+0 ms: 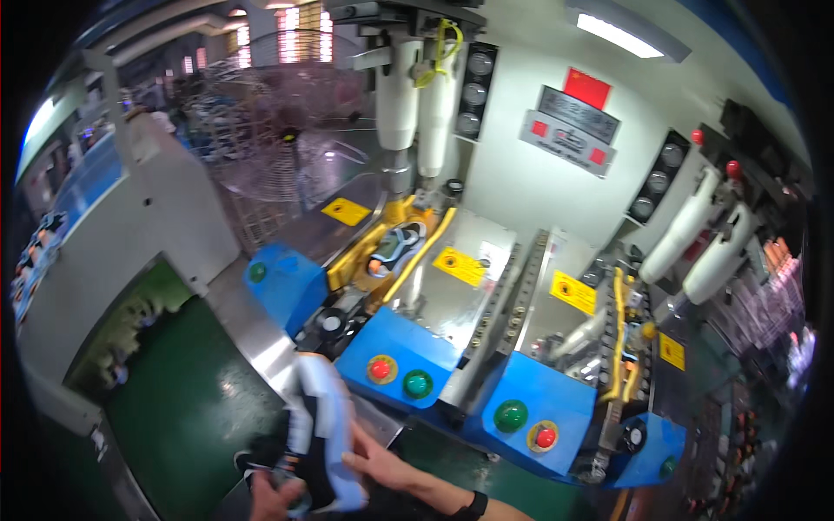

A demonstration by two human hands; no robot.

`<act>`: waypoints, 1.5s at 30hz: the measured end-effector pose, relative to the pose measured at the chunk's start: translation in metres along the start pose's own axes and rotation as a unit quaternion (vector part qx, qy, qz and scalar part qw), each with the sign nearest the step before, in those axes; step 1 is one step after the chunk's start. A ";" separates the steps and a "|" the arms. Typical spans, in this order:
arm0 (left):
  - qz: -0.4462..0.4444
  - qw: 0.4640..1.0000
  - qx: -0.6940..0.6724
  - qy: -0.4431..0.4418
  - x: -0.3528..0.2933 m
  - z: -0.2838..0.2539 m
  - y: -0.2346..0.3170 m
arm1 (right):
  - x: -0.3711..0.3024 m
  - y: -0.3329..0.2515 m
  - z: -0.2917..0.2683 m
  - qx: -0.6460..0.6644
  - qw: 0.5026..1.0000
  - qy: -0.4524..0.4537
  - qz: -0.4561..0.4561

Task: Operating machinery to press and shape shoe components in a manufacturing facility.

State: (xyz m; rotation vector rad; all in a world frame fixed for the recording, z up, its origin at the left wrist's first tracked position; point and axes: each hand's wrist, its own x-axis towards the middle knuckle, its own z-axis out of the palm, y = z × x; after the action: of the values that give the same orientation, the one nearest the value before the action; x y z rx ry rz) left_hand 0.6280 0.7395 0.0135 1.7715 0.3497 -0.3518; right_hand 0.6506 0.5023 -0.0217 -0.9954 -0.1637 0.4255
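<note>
A sports shoe with a pale blue-white sole and a dark upper is tilted on its side at the lower middle, slightly smeared by motion. My left hand is closed round its lower dark part. From the right, my right hand grips the edge of the sole, a dark band on its wrist. A further dark and white piece shows just left of my left hand, but I cannot tell its kind. Beyond the held shoe, another shoe sits in the left station of a press machine, between yellow side pads.
Blue control boxes with red and green push buttons jut out in front of the machine. White-covered cylinders hang above the left station. To the right is a second station with yellow pads. A grey conveyor housing stands left, beside a wire-cage fan.
</note>
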 end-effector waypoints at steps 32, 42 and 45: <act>0.078 0.941 -0.308 0.115 0.005 -0.264 -0.167 | 0.052 0.249 0.149 -0.052 0.949 0.122 0.285; 0.313 0.764 -0.184 -0.533 -0.013 -0.188 -0.016 | -0.155 0.132 0.361 -0.177 0.879 0.428 -0.113; 0.190 0.621 -0.269 -0.711 -0.111 -0.122 0.000 | -0.251 0.124 0.468 -0.156 0.752 0.600 -0.224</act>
State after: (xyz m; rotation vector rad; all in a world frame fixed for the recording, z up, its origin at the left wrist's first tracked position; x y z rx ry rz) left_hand 0.5329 0.8536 0.0862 0.5170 -0.9763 -1.0691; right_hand 0.2383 0.8185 0.1416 -1.3422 0.7160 -0.7580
